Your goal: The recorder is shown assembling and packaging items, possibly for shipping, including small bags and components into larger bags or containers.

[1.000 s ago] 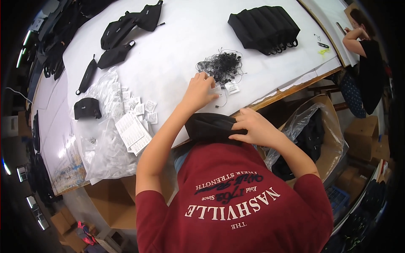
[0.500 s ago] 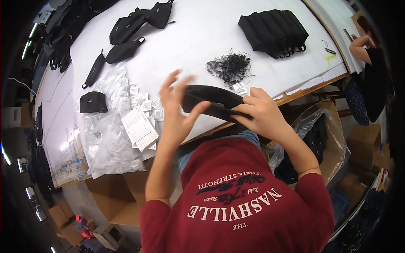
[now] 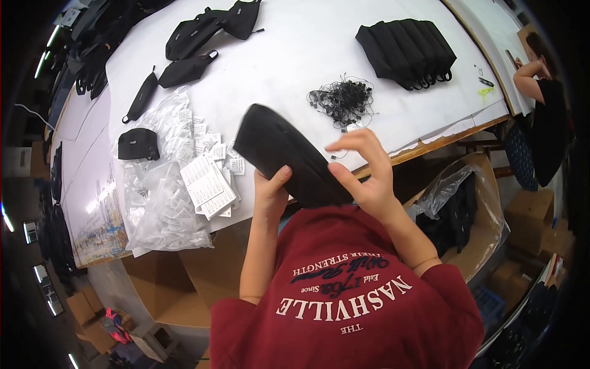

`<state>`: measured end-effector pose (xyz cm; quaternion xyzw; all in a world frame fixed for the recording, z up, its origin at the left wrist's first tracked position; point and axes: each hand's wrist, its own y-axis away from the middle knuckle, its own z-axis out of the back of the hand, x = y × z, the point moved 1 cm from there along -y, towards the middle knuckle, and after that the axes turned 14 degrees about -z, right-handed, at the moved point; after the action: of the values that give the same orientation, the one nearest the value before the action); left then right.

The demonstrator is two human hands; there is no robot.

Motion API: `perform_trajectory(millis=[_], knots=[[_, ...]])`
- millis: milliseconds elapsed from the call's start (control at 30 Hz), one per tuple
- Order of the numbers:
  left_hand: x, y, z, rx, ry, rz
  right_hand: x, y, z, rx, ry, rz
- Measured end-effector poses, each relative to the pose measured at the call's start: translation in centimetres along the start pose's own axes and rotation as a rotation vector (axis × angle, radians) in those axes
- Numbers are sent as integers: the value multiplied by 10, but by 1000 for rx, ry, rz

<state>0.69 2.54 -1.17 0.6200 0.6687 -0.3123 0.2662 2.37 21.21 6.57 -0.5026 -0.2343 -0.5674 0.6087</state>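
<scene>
My left hand (image 3: 270,192) is closed on the lower left side of a long black fabric pouch (image 3: 276,147), thumb on top and the other fingers hidden behind it. The pouch is tilted, its near end close to my shirt. At its right edge my right hand (image 3: 369,172) is open, thumb and index finger apart. A thin dark strand shows between those fingers; I cannot tell whether it touches them. Just beyond lies a tangled heap of black cords (image 3: 344,101) on the white table (image 3: 258,74).
A row of black pouches (image 3: 409,52) lies at the far right, loose ones (image 3: 187,71) at the far left. White printed tags (image 3: 209,187) and a clear plastic bag (image 3: 163,212) lie left of my hands. An open carton (image 3: 485,215) stands below right. Another person (image 3: 541,104) is at the right.
The pouch has swung more upright, its far end now up and to the left. My left hand has gone from open beside it to gripping it; my right hand has let go.
</scene>
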Motion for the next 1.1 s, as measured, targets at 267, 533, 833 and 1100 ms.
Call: perform_trajectory(millis=[267,533,833,1100], knots=[[0,9,-7,168,49,287,1,-26,-8,122,-55,0],[-1,5,-10,51,61,368,0,-26,-10,54,-113,-57],[-15,-42,-9,-236,279,287,20,8,-14,392,-233,-138],[-17,-41,-7,-168,278,251,19,9,-14,475,-339,-285]])
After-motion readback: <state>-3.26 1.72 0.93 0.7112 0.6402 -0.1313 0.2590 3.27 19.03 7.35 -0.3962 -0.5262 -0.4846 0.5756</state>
